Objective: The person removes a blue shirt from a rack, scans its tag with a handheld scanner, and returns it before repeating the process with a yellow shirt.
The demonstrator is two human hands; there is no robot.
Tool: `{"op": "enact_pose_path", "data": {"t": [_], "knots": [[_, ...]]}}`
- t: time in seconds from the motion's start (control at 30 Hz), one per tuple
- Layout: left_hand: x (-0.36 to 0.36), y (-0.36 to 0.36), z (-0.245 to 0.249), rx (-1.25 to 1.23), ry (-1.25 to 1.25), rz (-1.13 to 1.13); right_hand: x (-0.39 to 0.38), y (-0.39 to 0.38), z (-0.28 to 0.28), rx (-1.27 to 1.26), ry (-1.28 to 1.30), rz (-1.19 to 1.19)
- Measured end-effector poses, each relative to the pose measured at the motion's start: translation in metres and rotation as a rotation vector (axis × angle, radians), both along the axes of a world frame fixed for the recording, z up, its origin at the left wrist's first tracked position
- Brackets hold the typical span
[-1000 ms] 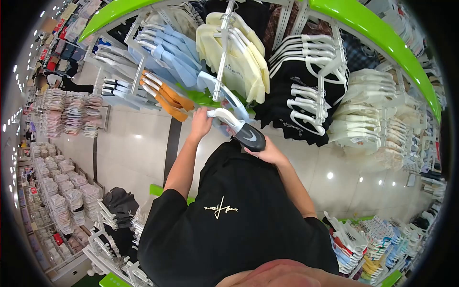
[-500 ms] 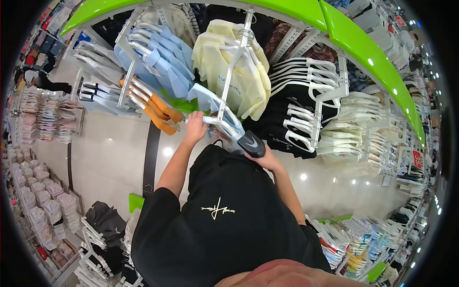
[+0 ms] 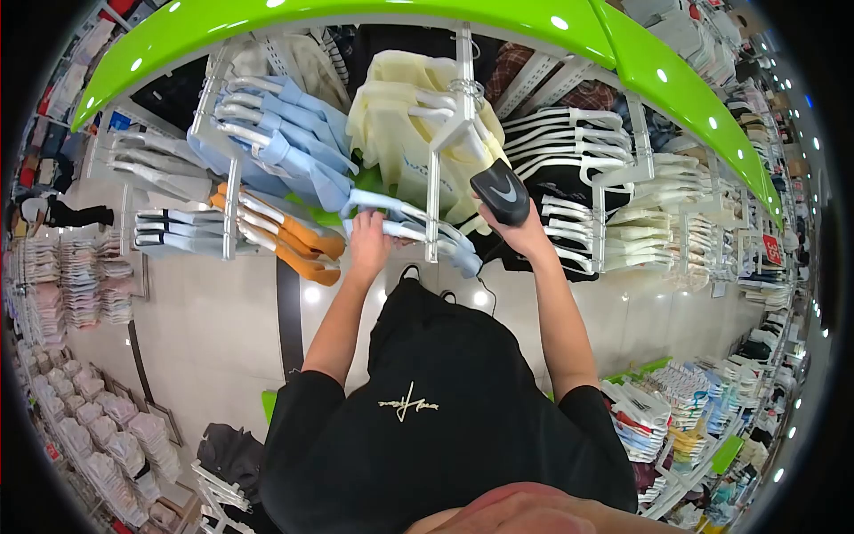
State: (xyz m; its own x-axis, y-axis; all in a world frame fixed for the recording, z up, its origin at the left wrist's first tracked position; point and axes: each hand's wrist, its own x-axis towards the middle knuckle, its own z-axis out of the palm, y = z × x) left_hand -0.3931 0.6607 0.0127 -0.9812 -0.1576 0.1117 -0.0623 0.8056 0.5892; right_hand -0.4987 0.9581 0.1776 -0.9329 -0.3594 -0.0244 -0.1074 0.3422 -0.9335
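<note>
My right hand is wrapped round the grip of a black barcode scanner, raised beside the pale yellow shirts. My left hand has its fingers closed over the edge of a light blue shirt, which hangs with others on white hangers at the front of the rack. Part of that cloth is hidden behind the fingers and a white rack arm. A thin dark cable dangles below the scanner.
Orange garments and more light blue shirts hang to the left. Black garments on white hangers are at right. A green rail curves over the rack. Stacked clothes line the lower left, and a person is far left.
My right hand has lifted the scanner up and to the right, away from the light blue shirts. My left hand stays at these shirts, and the view has shifted slightly.
</note>
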Motion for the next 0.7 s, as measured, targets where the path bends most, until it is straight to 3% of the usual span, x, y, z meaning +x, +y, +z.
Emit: {"op": "enact_pose_path", "data": {"t": [0.13, 0.23, 0.37, 0.57, 0.7], "knots": [[-0.005, -0.007, -0.006, -0.041, -0.025, -0.003, -0.022, -0.011, -0.02, 0.011, 0.005, -0.068], [-0.006, -0.008, 0.007, 0.0, -0.11, 0.02, -0.017, -0.03, 0.004, 0.156, 0.072, -0.055], [-0.006, -0.008, 0.01, 0.007, -0.104, 0.015, -0.022, -0.036, 0.006, 0.078, -0.193, 0.09], [-0.008, -0.009, 0.006, 0.005, -0.108, -0.003, -0.015, -0.044, 0.023, -0.2, -0.291, -0.035], [-0.009, -0.011, 0.006, 0.004, -0.092, -0.019, -0.004, -0.034, 0.039, -0.222, -0.23, -0.02]]}}
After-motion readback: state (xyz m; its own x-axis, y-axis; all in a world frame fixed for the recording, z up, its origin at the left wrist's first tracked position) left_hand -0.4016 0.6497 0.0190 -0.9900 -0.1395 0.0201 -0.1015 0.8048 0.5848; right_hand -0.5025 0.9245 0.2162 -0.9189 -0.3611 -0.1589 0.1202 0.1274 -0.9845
